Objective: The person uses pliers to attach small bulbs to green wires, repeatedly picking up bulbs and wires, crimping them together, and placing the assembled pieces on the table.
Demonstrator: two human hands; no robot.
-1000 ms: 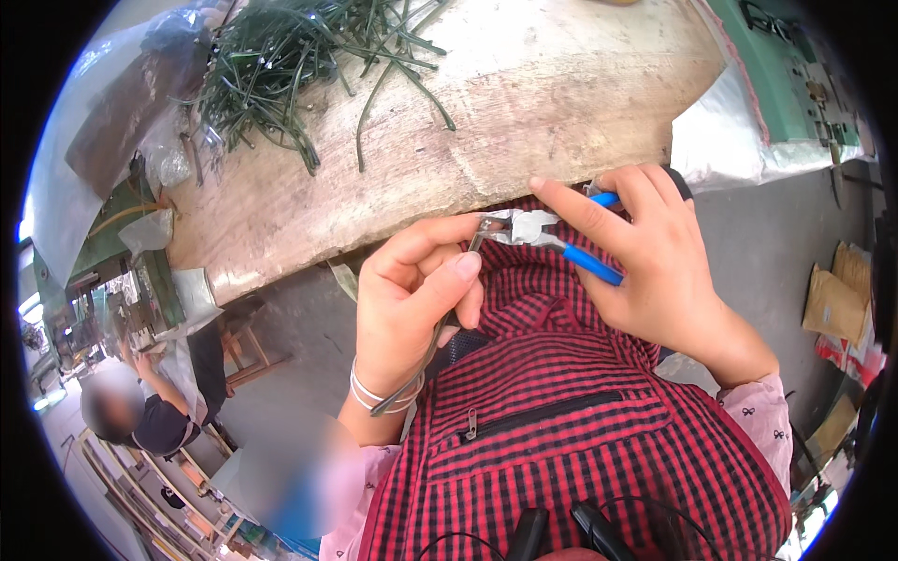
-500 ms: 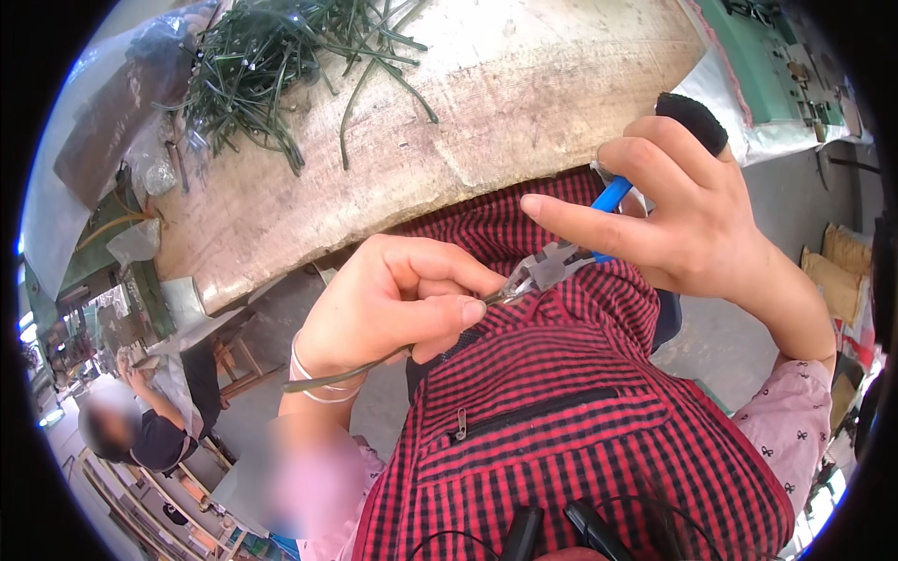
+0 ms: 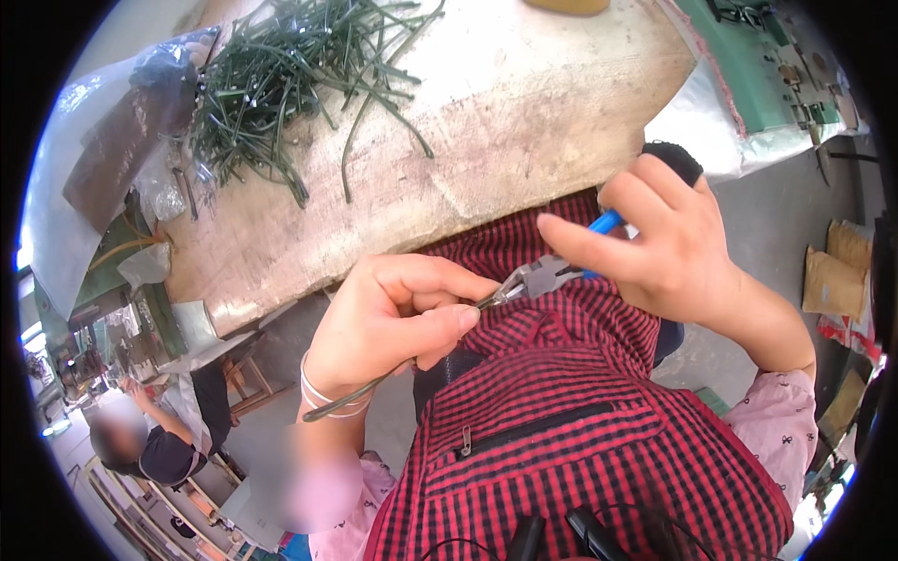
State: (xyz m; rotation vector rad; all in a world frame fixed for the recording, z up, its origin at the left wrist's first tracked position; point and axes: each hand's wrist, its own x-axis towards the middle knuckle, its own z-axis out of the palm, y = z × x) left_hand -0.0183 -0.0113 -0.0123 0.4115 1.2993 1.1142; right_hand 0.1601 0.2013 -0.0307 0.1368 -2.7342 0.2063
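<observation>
Between thumb and forefinger, my left hand (image 3: 393,323) pinches a thin dark green cord (image 3: 360,395). Its long end trails back past my wrist, and its tip pokes out beyond my fingertips. My right hand (image 3: 669,238) grips a pair of pliers (image 3: 543,278) with blue handles and grey metal jaws; the index finger is stretched along above them. The jaws meet the cord's tip just past my left fingertips. Whether they are clamped on it is too small to tell. A black cover (image 3: 675,161) shows at a right fingertip.
A heap of dark green cords (image 3: 281,93) lies on the worn worktable (image 3: 505,140), whose near edge is before my lap. Clear plastic bags (image 3: 122,140) are at the left, green machinery (image 3: 762,65) at the far right. Another person (image 3: 168,444) works at lower left.
The picture has shifted slightly, and a yellowish object now shows at the table's far edge. My right hand and the pliers have moved a little left and down. Both hands keep their hold.
</observation>
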